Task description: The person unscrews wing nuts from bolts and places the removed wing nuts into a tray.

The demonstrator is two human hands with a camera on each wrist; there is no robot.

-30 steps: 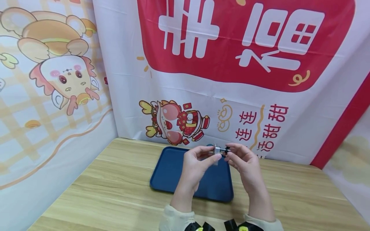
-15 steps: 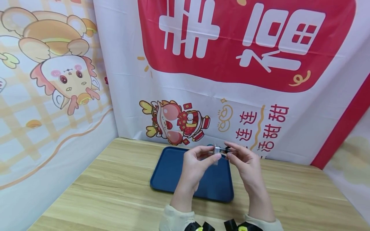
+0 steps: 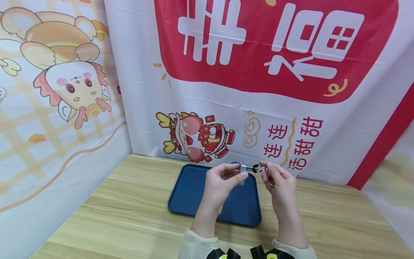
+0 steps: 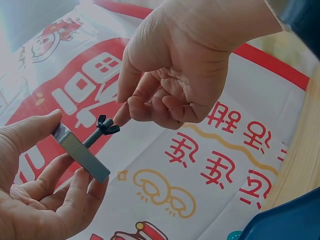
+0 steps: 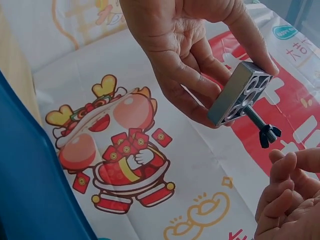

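The table (image 3: 129,207) has a light wooden top with lengthwise grain, and it spreads below the grip of the left hand (image 3: 221,181) and out to both sides of it. Directly on the table lies a dark blue tray (image 3: 191,190), flat, with rounded corners; it is under this grip and reaches further left.
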